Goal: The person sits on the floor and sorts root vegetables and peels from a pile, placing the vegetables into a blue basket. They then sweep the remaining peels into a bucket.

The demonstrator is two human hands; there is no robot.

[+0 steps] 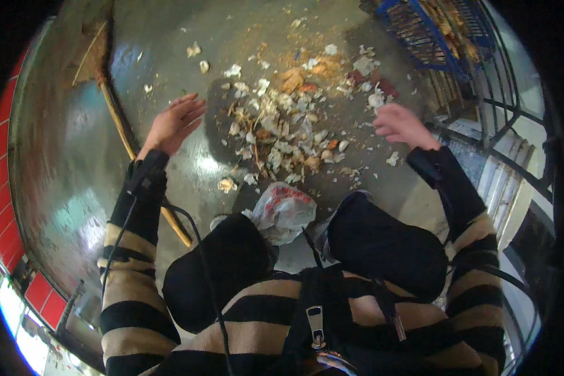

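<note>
A heap of pale papery scraps (272,117), much like garlic skins, lies on the wet floor before me, mixed with brown bits and a few orange pieces. My left hand (176,122) hovers left of the heap, empty, its fingers extended. On the heap's right side is my right hand (402,126), slightly blurred with its fingers curled. A white scrap (376,99) shows just beyond those fingers; whether they touch it I cannot tell. Between my feet sits a clear plastic bag (284,214) with red printing, crumpled, its contents unclear.
A broom with a wooden handle (117,117) lies along the left. At the upper right, a blue plastic crate (423,33) stands near a dark metal rack (503,108). Red tiles (0,188) line the far left. Dark cables run along both my sleeves.
</note>
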